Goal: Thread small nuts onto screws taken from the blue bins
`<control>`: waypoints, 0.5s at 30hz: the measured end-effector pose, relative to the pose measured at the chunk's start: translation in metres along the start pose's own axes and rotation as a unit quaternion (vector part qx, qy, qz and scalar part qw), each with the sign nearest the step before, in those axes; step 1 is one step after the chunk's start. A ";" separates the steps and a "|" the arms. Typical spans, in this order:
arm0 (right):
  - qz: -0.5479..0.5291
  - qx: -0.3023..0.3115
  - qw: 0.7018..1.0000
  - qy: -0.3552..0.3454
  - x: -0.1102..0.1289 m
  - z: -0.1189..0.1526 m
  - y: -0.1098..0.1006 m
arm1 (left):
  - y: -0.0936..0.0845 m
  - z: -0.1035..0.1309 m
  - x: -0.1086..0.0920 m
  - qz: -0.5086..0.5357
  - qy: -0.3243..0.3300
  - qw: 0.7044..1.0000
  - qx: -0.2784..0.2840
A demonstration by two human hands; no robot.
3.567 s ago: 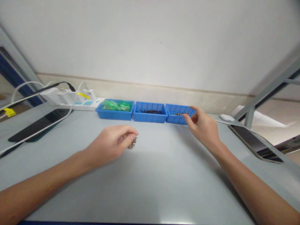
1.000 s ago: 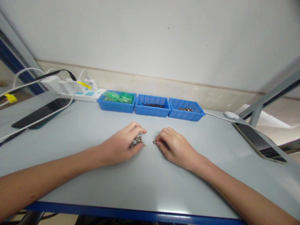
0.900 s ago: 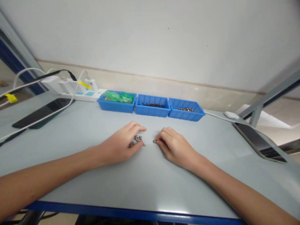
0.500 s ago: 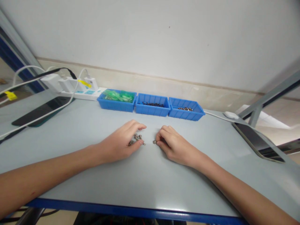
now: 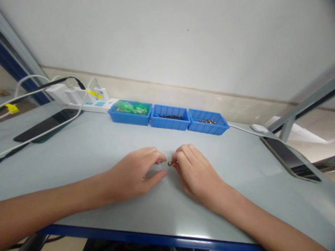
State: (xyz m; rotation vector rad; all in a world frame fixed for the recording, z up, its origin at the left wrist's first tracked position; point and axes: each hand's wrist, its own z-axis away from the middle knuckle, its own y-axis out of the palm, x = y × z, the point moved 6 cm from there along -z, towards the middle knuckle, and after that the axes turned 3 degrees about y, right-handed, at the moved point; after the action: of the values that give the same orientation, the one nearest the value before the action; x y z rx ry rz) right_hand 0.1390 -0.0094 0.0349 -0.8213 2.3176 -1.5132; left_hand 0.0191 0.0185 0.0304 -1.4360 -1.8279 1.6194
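My right hand (image 5: 195, 174) pinches a small shiny metal fastener (image 5: 169, 163) between thumb and index fingertip, just above the grey tabletop (image 5: 167, 212). Facing it from the left, my left hand (image 5: 137, 170) is low over the table, thumb and index finger spread apart. Another small metal piece (image 5: 161, 161) shows against the left index fingertip. The remaining fingers of the left hand curl out of sight, so whatever lies beneath that palm is hidden. A narrow gap separates the two hands.
Behind the hands stand three blue bins: one with green plastic bags (image 5: 133, 107), a middle bin (image 5: 170, 124) of dark screws, and a right bin (image 5: 209, 129) of shiny metal pieces. A power strip (image 5: 102, 105), cables, and two phones (image 5: 49, 123) (image 5: 288, 157) flank them.
Both hands have come nearer to me and closer together. The cluster of metal fasteners that showed between my left thumb and index finger is now hidden. The right hand keeps its pinch.
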 end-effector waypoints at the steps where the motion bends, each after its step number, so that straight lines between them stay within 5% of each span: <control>1: 0.012 -0.012 1.000 -0.009 0.005 0.001 -0.002 | 0.000 0.001 -0.002 0.008 -0.012 1.000 0.003; 7: 0.046 -0.039 0.997 -0.047 0.020 0.005 -0.007 | 0.001 0.002 -0.004 0.071 -0.042 0.997 -0.003; 15: -0.016 -0.041 0.999 -0.021 0.009 0.003 -0.007 | 0.005 0.001 0.003 0.121 -0.068 0.990 -0.005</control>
State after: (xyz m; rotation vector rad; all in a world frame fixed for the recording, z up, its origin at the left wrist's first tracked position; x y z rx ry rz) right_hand 0.1352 -0.0186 0.0406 -0.9055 2.3595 -1.4075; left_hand 0.0193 0.0202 0.0248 -1.6440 -1.7916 1.8676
